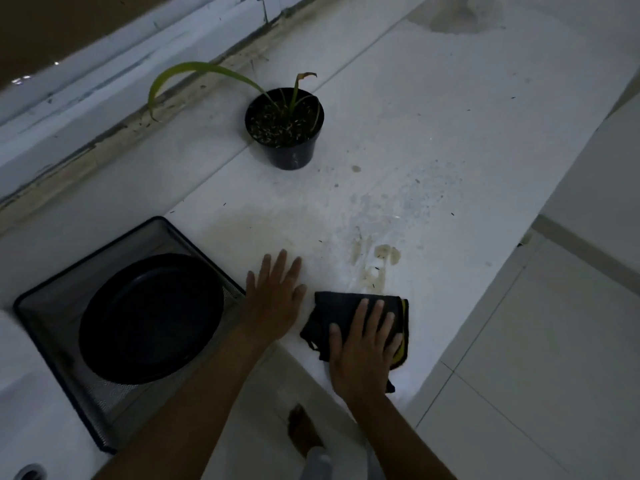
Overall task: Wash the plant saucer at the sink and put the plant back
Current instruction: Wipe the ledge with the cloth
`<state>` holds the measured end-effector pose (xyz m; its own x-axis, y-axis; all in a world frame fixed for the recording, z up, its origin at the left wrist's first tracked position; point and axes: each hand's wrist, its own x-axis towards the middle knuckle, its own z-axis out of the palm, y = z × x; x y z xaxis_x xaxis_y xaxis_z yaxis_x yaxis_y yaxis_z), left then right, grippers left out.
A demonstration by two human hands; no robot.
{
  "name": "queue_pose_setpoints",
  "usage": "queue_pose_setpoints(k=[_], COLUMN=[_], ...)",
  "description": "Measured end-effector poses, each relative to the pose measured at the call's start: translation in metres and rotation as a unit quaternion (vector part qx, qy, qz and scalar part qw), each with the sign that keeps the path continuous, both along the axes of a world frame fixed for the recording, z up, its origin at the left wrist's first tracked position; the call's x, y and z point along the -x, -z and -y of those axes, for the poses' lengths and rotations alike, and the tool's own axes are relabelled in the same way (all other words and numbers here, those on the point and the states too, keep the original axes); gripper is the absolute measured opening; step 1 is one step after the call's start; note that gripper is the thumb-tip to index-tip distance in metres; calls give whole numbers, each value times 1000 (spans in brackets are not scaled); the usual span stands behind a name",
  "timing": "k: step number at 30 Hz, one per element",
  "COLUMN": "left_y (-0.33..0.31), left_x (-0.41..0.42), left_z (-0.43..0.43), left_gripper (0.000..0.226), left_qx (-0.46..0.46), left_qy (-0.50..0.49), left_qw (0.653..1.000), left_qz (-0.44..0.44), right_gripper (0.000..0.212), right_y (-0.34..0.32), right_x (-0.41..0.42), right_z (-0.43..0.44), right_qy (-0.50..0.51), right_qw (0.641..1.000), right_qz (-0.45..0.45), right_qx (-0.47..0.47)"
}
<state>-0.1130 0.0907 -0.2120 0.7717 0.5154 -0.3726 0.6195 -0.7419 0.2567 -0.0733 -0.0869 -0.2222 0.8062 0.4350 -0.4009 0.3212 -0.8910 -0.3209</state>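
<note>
Right hand (363, 344): palm down on a dark cloth (329, 308), fingers (375, 313) straight and slightly spread, pressing it flat to the white counter (450, 140). Nothing is pinched. The cloth is folded, with a yellow edge showing by my thumb side and a loose corner trailing toward the counter's near edge.

Left hand (273, 296): just beside the cloth and not touching it. It lies flat on bare counter, fingers straight and fanned a little, holding nothing.

Just beyond the cloth are brownish wet stains (388, 254), then a grey patch of smeared speckles farther up the counter.

Saucer (149, 317): left of my left wrist. It is black, round and shallow, with a raised rim and a ring moulded inside, and looks plain and dull in this dim light. I cannot tell whether it is wet. It lies in a dark wire-mesh tray (166, 233) and fills most of it. Its right edge comes close to the tray wall next to my left hand.

Plant pot (287, 140): well apart, farther back on the counter. It is small and black, stands upright directly on the counter, and its soil is flecked with pale bits. One long green leaf (173, 74) arches left toward the grimy wall joint, and a shorter leaf has a browned tip.

Bottom left shows a drain opening (29, 472) in a white basin. Below the counter edge are my bare foot (304, 431) and pale floor tiles (536, 341).
</note>
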Motion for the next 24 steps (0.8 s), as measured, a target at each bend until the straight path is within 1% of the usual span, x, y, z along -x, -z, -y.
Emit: queue_pose_setpoints(k=[4, 6, 7, 8, 10, 12, 14, 17, 21, 22, 23, 24], left_y=[7, 10, 10, 11, 12, 14, 16, 18, 16, 14, 12, 9], left_x=[-6, -8, -9, -9, -7, -7, -7, -6, -5, -5, -6, -7], left_z=[-11, -13, -15, -16, -17, -17, -19, -20, -21, -23, -24, -26], left_gripper=[70, 71, 72, 72, 72, 72, 72, 74, 74, 75, 75, 74], left_qx=[5, 17, 26, 31, 26, 21, 20, 10, 11, 22, 35, 43], left_qy=[28, 27, 26, 23, 23, 26, 25, 27, 29, 27, 21, 11], left_qw=[996, 996, 996, 997, 997, 998, 998, 999, 999, 999, 999, 999], left_qz=[-81, -82, -78, -72, -63, -55, -52, -38, -30, -30, -28, -19], right_gripper=[87, 89, 89, 89, 89, 93, 97, 94, 92, 93, 94, 93], right_y=[13, 19, 21, 23, 27, 28, 27, 21, 6, 1, -4, -7], right_x=[-23, -53, -72, -93, -136, -173, -198, -220, -239, -240, -237, -231], right_z=[-18, -19, -18, -18, -20, -26, -38, -57, -80, -82, -82, -80], right_qy=[110, 123, 105, 66, -49, -161, -252, -369, -528, -540, -526, -482], right_qw=[993, 990, 992, 994, 994, 980, 959, 918, 831, 825, 837, 866], right_qz=[37, 62, 74, 81, 87, 101, 104, 117, 140, 134, 124, 118], right_qx=[2, 11, 15, 21, 37, 56, 75, 85, 104, 101, 88, 64])
